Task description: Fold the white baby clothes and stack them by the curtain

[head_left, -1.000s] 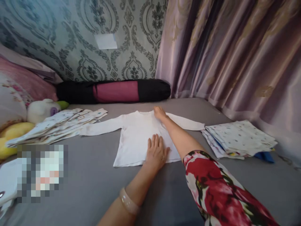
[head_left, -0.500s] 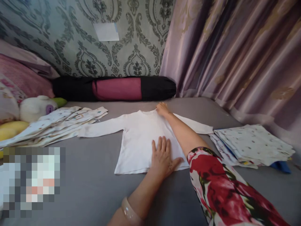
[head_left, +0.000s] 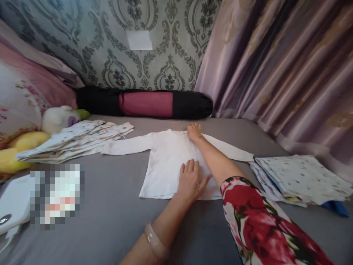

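A small white long-sleeved shirt (head_left: 164,162) lies spread on the grey sheet, its sleeves stretched out to both sides and its collar pointing away from me. My left hand (head_left: 190,179), with a pale bangle on the wrist, rests flat on the lower part of the shirt, fingers and thumb spread. Reaching farther, my right hand (head_left: 194,131) has its fingers curled on the shirt at the shoulder beside the collar. The fingertips there are partly hidden. My right forearm covers part of the shirt's right side.
Folded printed cloths (head_left: 303,176) are stacked at the right, touching the sleeve end. More printed clothes (head_left: 79,138) lie left, near plush toys (head_left: 59,118). A black and pink roll (head_left: 146,104) lies along the wall. A white device (head_left: 16,202) with a cable sits front left.
The view has shifted slightly left, so more of the white device shows. Both hands keep about the same places on the shirt.
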### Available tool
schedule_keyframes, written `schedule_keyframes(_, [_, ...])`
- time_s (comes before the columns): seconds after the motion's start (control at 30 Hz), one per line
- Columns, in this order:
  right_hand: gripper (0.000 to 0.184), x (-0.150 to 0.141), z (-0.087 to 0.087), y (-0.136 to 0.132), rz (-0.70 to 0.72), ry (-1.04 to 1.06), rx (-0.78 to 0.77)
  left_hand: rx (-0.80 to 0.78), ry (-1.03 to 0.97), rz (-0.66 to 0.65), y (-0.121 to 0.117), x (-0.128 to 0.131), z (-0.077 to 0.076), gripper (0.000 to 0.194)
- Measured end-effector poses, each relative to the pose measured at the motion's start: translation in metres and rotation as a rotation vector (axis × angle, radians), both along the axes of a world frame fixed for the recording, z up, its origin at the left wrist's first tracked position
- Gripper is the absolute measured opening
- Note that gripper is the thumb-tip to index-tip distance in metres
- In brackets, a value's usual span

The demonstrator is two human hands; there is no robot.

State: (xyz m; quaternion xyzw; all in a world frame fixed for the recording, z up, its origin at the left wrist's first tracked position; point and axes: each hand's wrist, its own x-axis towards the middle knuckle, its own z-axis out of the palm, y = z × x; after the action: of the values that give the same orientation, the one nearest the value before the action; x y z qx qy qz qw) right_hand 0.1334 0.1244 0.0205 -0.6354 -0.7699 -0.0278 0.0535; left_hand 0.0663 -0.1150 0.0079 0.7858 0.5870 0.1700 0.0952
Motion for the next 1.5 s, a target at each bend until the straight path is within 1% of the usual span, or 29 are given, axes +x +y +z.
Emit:
schedule_keyframes(0.07, [0.032, -0.017, 0.007, -0.001, 0.077, 0.011, 0.008, 0.047, 0.012, 0.159, 0.003, -0.009, 0.004, 0.059])
schedule_keyframes(0.1, [0.031, -0.026, 0.009, -0.002, 0.128, 0.027, -0.006, 0.064, 0.038, 0.235, 0.004, -0.014, 0.005, 0.058])
schedule_keyframes(0.2, [0.033, -0.056, 0.009, -0.005, 0.243, 0.070, -0.097, 0.066, 0.125, 0.403, 0.005, -0.028, 0.002, 0.068])
schedule_keyframes(0.27, [0.033, -0.070, 0.004, -0.005, 0.268, 0.076, -0.135, 0.046, 0.149, 0.458, 0.004, -0.033, -0.004, 0.076])
schedule_keyframes(0.4, [0.031, -0.082, -0.005, -0.002, 0.268, 0.070, -0.129, 0.027, 0.155, 0.463, 0.003, -0.031, -0.016, 0.083])
schedule_keyframes(0.5, [0.030, -0.084, -0.009, 0.001, 0.264, 0.070, -0.076, 0.028, 0.168, 0.471, 0.002, -0.028, -0.020, 0.085])
schedule_keyframes(0.63, [0.032, -0.085, -0.014, 0.001, 0.239, 0.099, 0.072, 0.024, 0.183, 0.475, 0.001, -0.027, -0.019, 0.085])
schedule_keyframes(0.7, [0.033, -0.087, -0.019, -0.001, 0.230, 0.110, 0.103, 0.007, 0.180, 0.469, 0.001, -0.027, -0.018, 0.085])
schedule_keyframes(0.83, [0.038, -0.091, -0.027, -0.002, 0.212, 0.124, 0.124, -0.027, 0.193, 0.465, 0.001, -0.028, -0.016, 0.085])
schedule_keyframes(0.97, [0.040, -0.090, -0.026, -0.001, 0.200, 0.140, 0.070, -0.052, 0.217, 0.462, 0.002, -0.028, -0.015, 0.086])
schedule_keyframes(1.03, [0.038, -0.085, -0.022, -0.004, 0.216, 0.175, 0.025, -0.066, 0.215, 0.463, 0.002, -0.029, -0.012, 0.088])
schedule_keyframes(1.1, [0.038, -0.075, -0.017, -0.012, 0.268, 0.249, -0.012, -0.082, 0.204, 0.462, 0.003, -0.029, -0.009, 0.090])
schedule_keyframes(1.17, [0.043, -0.058, -0.012, -0.026, 0.343, 0.338, -0.030, -0.089, 0.185, 0.471, 0.003, -0.030, -0.005, 0.088])
schedule_keyframes(1.23, [0.047, -0.033, -0.009, -0.045, 0.398, 0.408, -0.034, -0.069, 0.167, 0.477, 0.003, -0.031, -0.002, 0.080])
schedule_keyframes(1.3, [0.048, -0.002, -0.006, -0.068, 0.386, 0.441, -0.041, -0.017, 0.156, 0.458, 0.004, -0.033, -0.001, 0.069])
schedule_keyframes(1.37, [0.048, 0.030, -0.005, -0.092, 0.327, 0.440, -0.053, 0.039, 0.148, 0.407, 0.005, -0.035, -0.002, 0.063])
schedule_keyframes(1.43, [0.047, 0.059, -0.006, -0.118, 0.296, 0.413, -0.056, 0.067, 0.139, 0.330, 0.005, -0.035, -0.003, 0.061])
schedule_keyframes(1.5, [0.048, 0.080, -0.008, -0.144, 0.279, 0.372, -0.054, 0.070, 0.131, 0.244, 0.005, -0.033, -0.005, 0.059])
